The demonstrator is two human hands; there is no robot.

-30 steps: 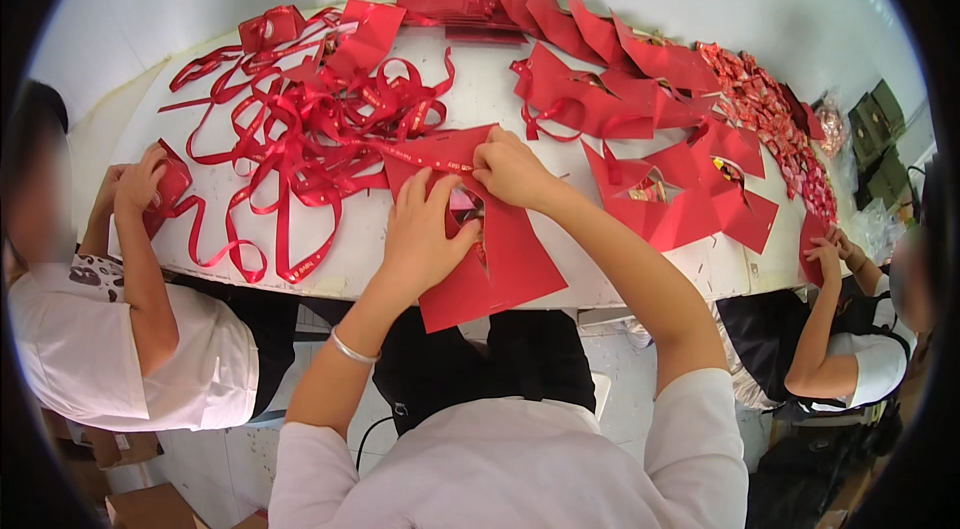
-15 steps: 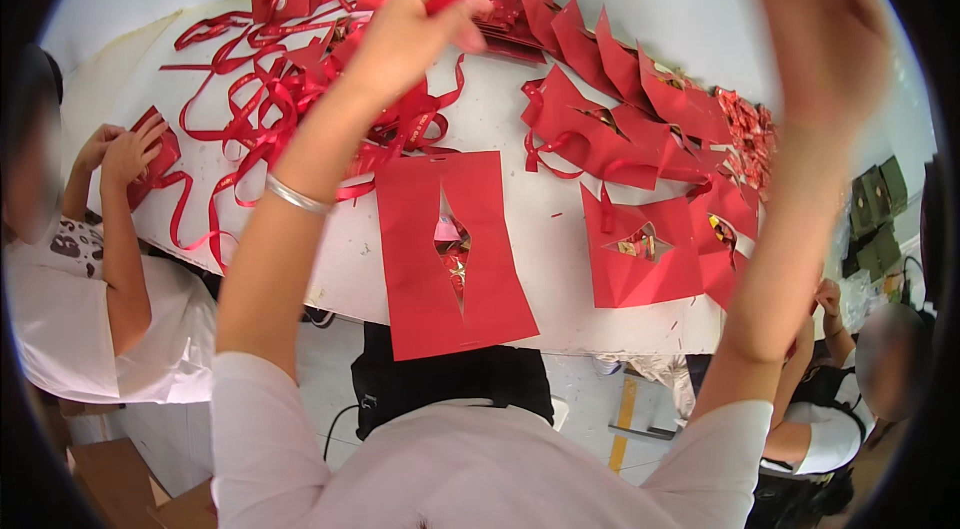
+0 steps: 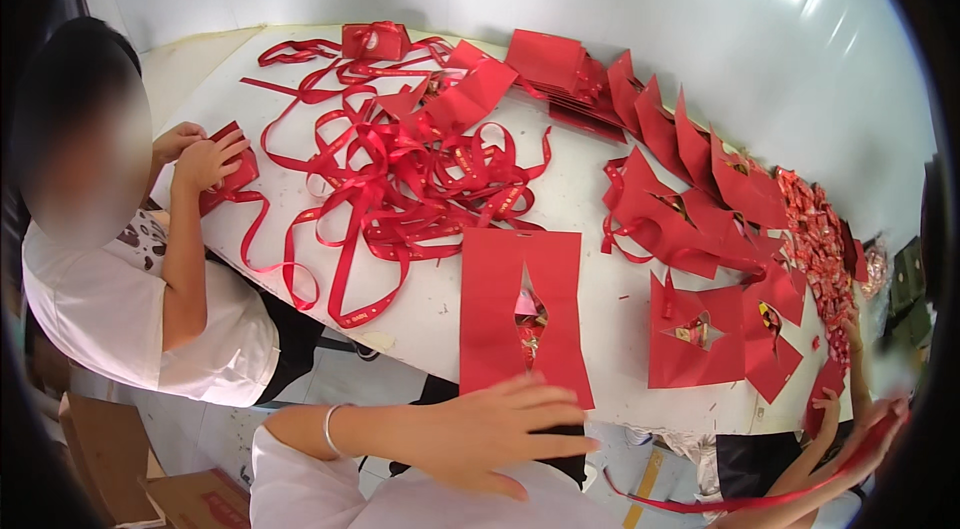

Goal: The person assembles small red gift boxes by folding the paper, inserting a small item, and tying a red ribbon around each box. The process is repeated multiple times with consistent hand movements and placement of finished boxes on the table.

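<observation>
At the near table edge lies a red paper gift box (image 3: pixel 488 304), its slit gaping and small wrapped pieces showing inside. My left hand (image 3: pixel 490 434), with a silver bangle on its wrist, hovers over the box's near end, fingers spread and holding nothing. Far out at the lower right, my right hand (image 3: pixel 876 447) is closed on a red ribbon (image 3: pixel 690 506). The ribbon trails back left, its free end near my left fingertips. Beyond the box lies a tangled heap of red ribbons (image 3: pixel 410 194). More filled red boxes (image 3: pixel 697 359) stand to the right.
At the left, a person's hands (image 3: pixel 205 159) handle a small red box with ribbon. Another person's hand (image 3: pixel 826 411) holds a red piece at the right edge. Flat red boxes (image 3: pixel 555 64) are stacked at the back; wrapped sweets (image 3: pixel 815 249) are heaped right. Cardboard cartons (image 3: pixel 105 459) stand lower left.
Both my hands have come down from above the table. The left has let go of the ribbon and opened; the right has swung out to the lower right with it. The view has shifted.
</observation>
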